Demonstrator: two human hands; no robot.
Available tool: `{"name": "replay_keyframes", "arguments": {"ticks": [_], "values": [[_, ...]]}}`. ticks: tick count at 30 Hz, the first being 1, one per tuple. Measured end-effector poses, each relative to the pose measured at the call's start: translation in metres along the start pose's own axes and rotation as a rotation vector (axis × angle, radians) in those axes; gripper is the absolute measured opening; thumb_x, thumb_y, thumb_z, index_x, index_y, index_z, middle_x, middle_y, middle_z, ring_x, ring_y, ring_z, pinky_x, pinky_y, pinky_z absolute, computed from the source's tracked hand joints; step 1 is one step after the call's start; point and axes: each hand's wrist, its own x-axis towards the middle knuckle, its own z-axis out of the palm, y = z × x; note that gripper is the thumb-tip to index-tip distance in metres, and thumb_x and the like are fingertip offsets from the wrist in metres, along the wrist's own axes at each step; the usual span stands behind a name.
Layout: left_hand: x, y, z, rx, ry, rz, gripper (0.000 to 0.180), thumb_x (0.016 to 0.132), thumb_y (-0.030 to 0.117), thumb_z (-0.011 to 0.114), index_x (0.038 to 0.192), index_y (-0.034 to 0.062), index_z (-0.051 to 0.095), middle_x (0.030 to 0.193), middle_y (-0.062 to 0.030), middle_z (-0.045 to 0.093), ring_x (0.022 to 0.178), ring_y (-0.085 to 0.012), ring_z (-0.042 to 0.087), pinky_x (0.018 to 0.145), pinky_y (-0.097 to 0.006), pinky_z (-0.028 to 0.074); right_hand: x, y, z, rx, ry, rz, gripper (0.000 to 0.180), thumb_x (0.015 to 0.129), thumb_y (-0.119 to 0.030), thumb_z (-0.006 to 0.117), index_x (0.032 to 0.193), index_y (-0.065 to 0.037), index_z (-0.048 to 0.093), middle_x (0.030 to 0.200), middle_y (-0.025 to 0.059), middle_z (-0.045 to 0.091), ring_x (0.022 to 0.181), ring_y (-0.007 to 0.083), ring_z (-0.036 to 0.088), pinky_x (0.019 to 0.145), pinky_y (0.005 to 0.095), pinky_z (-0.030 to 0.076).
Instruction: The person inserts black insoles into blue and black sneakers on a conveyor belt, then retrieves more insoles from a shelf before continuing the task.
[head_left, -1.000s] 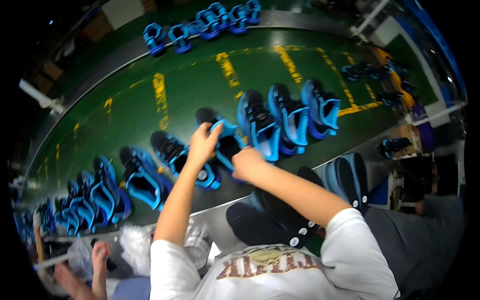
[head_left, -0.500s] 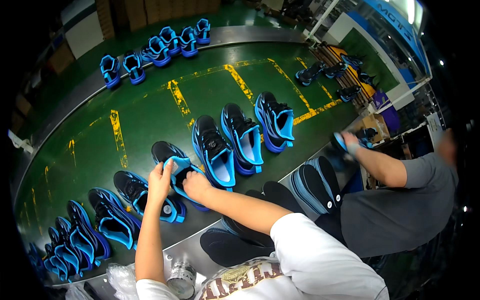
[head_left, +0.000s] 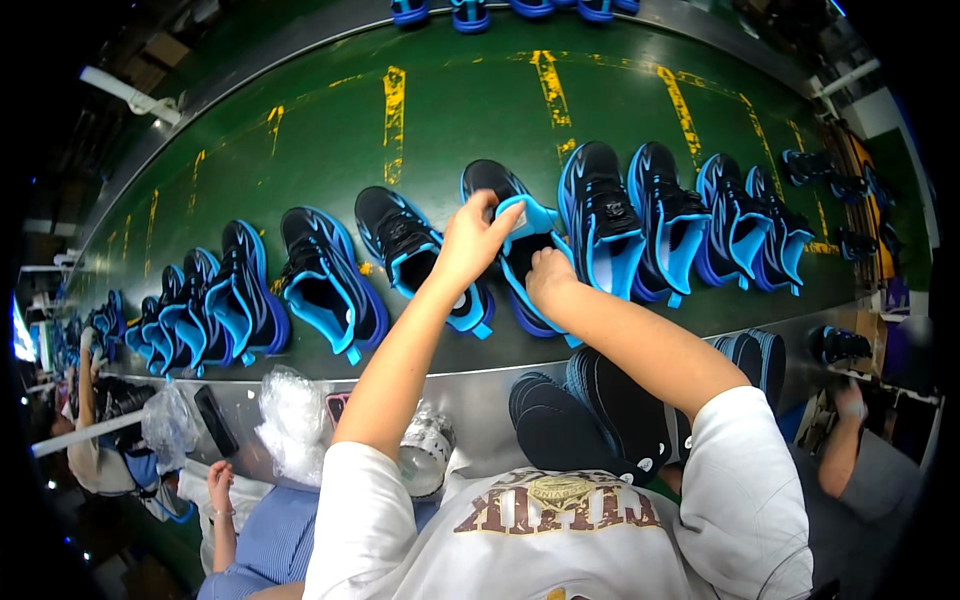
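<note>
**Blue insole going into a black shoe on the green belt**

Blue foam, thin and bent, is the insole (head_left: pixel 527 222) that both hands work at. It stands half out of the shoe (head_left: pixel 520 262), a black trainer with bright blue trim, which lies near the front edge of the belt (head_left: pixel 330 150), about in the middle of the row. The left hand (head_left: pixel 470 240) pinches the top edge of the insole between thumb and fingers. The right hand (head_left: pixel 550 278) is curled, its fingertips pressed on the lower part of the insole at the shoe opening.

The insole looks soft and easy to fold. My judgement is that it could crease or sit crooked inside if the right hand pushes before the heel end is lined up. The shoe is also light and only lies on the smooth belt, so a hard push may slide it against the next shoe (head_left: pixel 415 250) to its left, which is just beside it.

More shoes of the same kind, with glossy blue side panels and laces, lie in a row along the front edge on both sides. The belt is dull green with worn yellow stripes. Below it runs a grey metal ledge, where a stack of dark soles (head_left: pixel 590 420) and a tape roll (head_left: pixel 425 455) rest. Another person's hand (head_left: pixel 218 482) shows at the lower left.
</note>
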Motion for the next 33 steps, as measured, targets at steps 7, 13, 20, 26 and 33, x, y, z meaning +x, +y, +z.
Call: {"name": "replay_keyframes", "arguments": {"ticks": [7,13,20,26,33], "values": [[0.004,-0.004,0.016,0.717,0.203,0.608,0.02,0.073,0.013,0.059,0.087,0.0058,0.048,0.076,-0.0104,0.05,0.067,-0.0275,0.055,0.058,-0.038,0.043,-0.022,0.019,-0.004,0.066,0.093,-0.286,0.022,0.08,-0.017,0.044,0.082,-0.009,0.064,0.088,0.005,0.064,0.089,0.019,0.055,0.083,0.0318,0.033],[0.002,0.009,0.014,1.08,0.088,0.599,0.029,0.059,0.021,0.065,0.079,0.0063,0.05,0.072,-0.0057,0.049,0.062,-0.0213,0.056,0.053,-0.032,0.042,-0.051,0.028,-0.046,0.566,-0.33,-0.277,0.049,0.082,-0.034,0.028,0.1,-0.003,0.062,0.095,0.0112,0.062,0.096,0.0235,0.054,0.103,0.0392,0.014],[-0.004,0.006,0.016,1.281,0.01,0.735,0.009,0.067,0.016,0.056,0.071,0.0084,0.053,0.066,-0.0032,0.048,0.06,-0.0174,0.054,0.052,-0.03,0.04,-0.09,0.004,0.009,0.712,0.789,-0.071,0.019,0.071,-0.017,0.063,0.081,-0.002,0.06,0.081,0.0082,0.054,0.081,0.0229,0.052,0.081,0.0373,0.035],[-0.054,0.013,0.006,1.143,0.027,0.777,0.013,0.062,0.019,0.059,0.065,0.0103,0.05,0.064,-0.0034,0.043,0.058,-0.0181,0.046,0.053,-0.031,0.035,-0.135,-0.012,0.029,0.826,0.631,-0.016,0.021,0.075,-0.023,0.061,0.085,-0.005,0.062,0.087,0.005,0.049,0.081,0.0207,0.048,0.078,0.0361,0.032],[-0.044,0.02,-0.014,0.629,-0.066,0.649,0.015,0.062,0.01,0.058,0.06,0.004,0.045,0.062,-0.008,0.045,0.055,-0.0241,0.048,0.054,-0.035,0.038,-0.145,-0.004,0.033,0.873,0.792,-0.022,0.029,0.075,-0.019,0.061,0.101,-0.005,0.056,0.097,0.0087,0.051,0.091,0.0241,0.049,0.08,0.0373,0.036]]}}
